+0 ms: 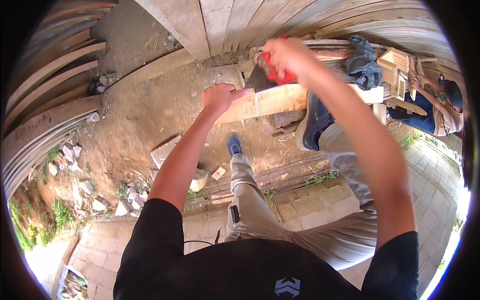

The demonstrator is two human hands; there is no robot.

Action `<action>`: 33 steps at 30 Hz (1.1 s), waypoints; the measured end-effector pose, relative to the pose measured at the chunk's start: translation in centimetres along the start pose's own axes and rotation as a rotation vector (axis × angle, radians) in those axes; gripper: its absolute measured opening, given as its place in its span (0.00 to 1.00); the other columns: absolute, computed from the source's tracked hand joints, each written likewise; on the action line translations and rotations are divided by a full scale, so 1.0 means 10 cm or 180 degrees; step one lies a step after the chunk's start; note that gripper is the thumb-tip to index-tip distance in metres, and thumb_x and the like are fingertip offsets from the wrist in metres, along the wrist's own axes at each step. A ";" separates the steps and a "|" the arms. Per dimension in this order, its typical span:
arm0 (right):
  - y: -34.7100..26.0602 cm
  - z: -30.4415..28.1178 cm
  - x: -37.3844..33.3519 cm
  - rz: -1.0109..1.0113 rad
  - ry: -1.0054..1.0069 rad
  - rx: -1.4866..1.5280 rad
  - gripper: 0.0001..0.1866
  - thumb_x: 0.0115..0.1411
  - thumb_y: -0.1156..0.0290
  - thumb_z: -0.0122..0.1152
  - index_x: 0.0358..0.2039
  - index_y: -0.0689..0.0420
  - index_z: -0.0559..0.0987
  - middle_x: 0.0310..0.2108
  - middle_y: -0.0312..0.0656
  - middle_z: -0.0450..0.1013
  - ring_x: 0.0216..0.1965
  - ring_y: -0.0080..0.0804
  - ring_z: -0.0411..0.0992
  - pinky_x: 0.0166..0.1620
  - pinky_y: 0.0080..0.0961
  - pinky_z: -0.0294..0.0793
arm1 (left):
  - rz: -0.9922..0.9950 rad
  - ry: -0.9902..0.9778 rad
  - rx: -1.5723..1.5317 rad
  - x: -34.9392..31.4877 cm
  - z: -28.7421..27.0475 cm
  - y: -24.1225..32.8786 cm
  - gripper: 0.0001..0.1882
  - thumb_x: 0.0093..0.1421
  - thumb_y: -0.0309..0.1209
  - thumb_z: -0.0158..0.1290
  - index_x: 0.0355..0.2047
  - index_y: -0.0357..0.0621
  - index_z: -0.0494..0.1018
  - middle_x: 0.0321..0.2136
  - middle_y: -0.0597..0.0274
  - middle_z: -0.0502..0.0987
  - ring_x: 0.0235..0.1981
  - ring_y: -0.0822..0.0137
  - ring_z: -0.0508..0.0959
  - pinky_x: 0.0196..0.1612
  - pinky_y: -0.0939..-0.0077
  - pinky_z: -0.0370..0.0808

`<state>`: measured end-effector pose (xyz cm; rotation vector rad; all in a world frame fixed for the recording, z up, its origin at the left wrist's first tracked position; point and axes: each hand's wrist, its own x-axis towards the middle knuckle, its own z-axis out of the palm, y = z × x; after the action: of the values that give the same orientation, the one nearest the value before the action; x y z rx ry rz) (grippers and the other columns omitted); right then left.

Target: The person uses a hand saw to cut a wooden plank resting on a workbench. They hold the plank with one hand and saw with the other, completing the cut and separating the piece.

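Note:
A handsaw with a red handle (272,69) is gripped in my right hand (290,56), its fingers wrapped round the handle. The saw's dark blade (257,80) points down to the left and meets the upper edge of a pale wooden board (281,101). A faint line crosses the board just below the blade. My left hand (218,99) closes over the board's left part, thumb along its top edge, a short way left of the blade. My right shoe (315,124) presses against the board on its right side. The blade tip is hidden.
Stacked planks stand at the top (280,20) and along the left (55,110). A dark plastic bag (363,62) lies right of the saw, beside a wooden frame (397,67). Another person (445,107) works there. Broken stones (132,197) litter the dirt at lower left.

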<state>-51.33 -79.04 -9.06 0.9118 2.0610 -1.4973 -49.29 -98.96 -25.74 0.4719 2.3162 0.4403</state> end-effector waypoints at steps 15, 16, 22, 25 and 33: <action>2.82 1.31 -1.54 -0.0949 0.0556 0.1279 0.04 0.65 0.74 0.55 0.35 0.60 0.73 0.24 0.32 0.68 0.25 0.16 0.63 0.29 0.18 0.63 | -0.0181 -0.0192 -0.0047 0.15 0.08 -0.15 0.35 0.57 0.70 0.47 0.27 0.51 0.82 0.29 0.55 0.82 0.35 0.54 0.83 0.38 0.59 0.77; 2.89 1.34 -1.53 -0.0893 0.0419 0.1345 0.03 0.65 0.75 0.54 0.36 0.61 0.73 0.27 0.34 0.70 0.27 0.17 0.65 0.32 0.18 0.65 | -0.0192 -0.0123 -0.0042 0.14 0.10 -0.15 0.35 0.56 0.70 0.47 0.27 0.51 0.82 0.29 0.55 0.82 0.35 0.53 0.83 0.38 0.59 0.77; 3.45 1.61 -1.19 -0.0973 0.0258 0.1478 0.07 0.58 0.80 0.53 0.38 0.62 0.74 0.31 0.35 0.71 0.30 0.19 0.66 0.37 0.19 0.67 | -0.0343 -0.0047 -0.0023 0.15 0.18 -0.13 0.35 0.58 0.70 0.46 0.27 0.52 0.81 0.29 0.56 0.82 0.35 0.53 0.82 0.38 0.59 0.77; 3.66 1.54 -1.12 -0.0826 0.0524 0.1378 0.09 0.55 0.83 0.48 0.35 0.60 0.75 0.28 0.34 0.69 0.24 0.17 0.62 0.29 0.17 0.63 | -0.0397 -0.0109 -0.0057 0.18 0.21 -0.07 0.34 0.58 0.70 0.46 0.24 0.51 0.80 0.27 0.57 0.81 0.34 0.55 0.82 0.37 0.59 0.77; 2.82 1.26 -1.51 0.0029 0.0764 0.1907 0.06 0.58 0.78 0.52 0.34 0.64 0.76 0.23 0.31 0.68 0.24 0.15 0.62 0.31 0.18 0.67 | -0.0145 0.0608 -0.0635 0.03 0.18 -0.18 0.23 0.61 0.59 0.53 0.31 0.54 0.81 0.29 0.61 0.82 0.34 0.62 0.81 0.40 0.65 0.76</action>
<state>-20.95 -89.22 -21.61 1.3709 1.7659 -2.1413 -48.62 -100.06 -27.92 0.2898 2.4273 0.7130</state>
